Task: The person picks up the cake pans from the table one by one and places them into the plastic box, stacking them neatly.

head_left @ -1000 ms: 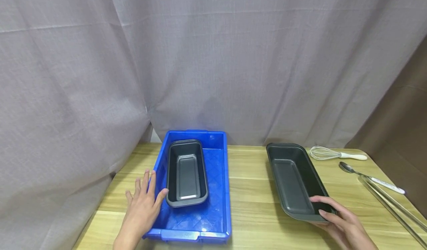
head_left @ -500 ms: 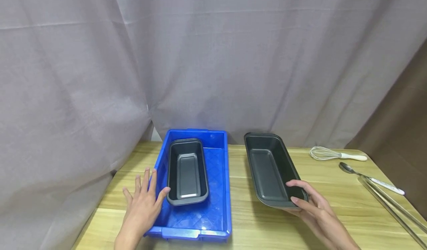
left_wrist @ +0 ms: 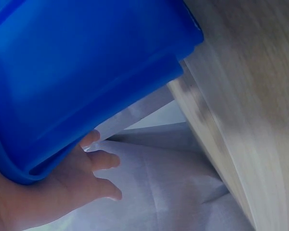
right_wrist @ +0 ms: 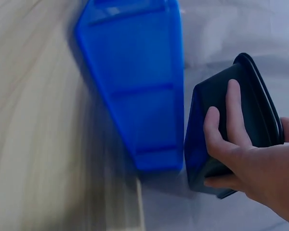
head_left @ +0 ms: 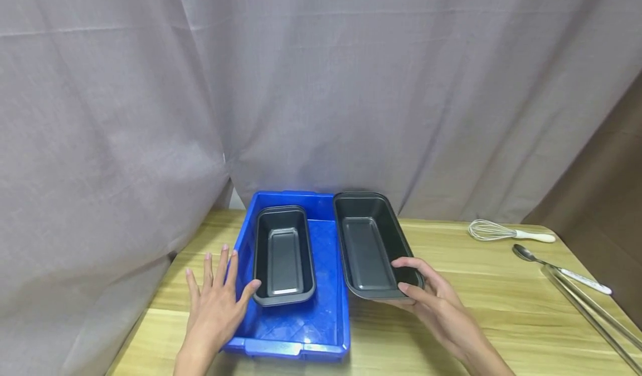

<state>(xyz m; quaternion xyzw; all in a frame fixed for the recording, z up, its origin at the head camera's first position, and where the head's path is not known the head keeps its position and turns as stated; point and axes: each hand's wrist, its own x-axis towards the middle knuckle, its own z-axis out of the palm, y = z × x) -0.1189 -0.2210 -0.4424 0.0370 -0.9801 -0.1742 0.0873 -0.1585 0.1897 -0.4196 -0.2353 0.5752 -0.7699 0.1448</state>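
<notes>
My right hand grips a dark loaf pan by its near right corner, with thumb and a finger inside the rim and other fingers spread under it. That pan hangs in the air beside the right wall of a blue bin, its left edge over the bin's rim. Inside the bin, toward the left, sits a second dark loaf pan. My left hand rests on the bin's left rim with fingers spread, the thumb reaching inward near the second pan. In the left wrist view the hand lies against the blue wall.
At the right of the wooden table lie a whisk with a white handle, a spoon with a pale handle and long metal tongs. A grey curtain hangs behind the table.
My right hand has carried its loaf pan leftward, from over the table to the bin's right edge. The left hand has stayed at the bin's left rim.
</notes>
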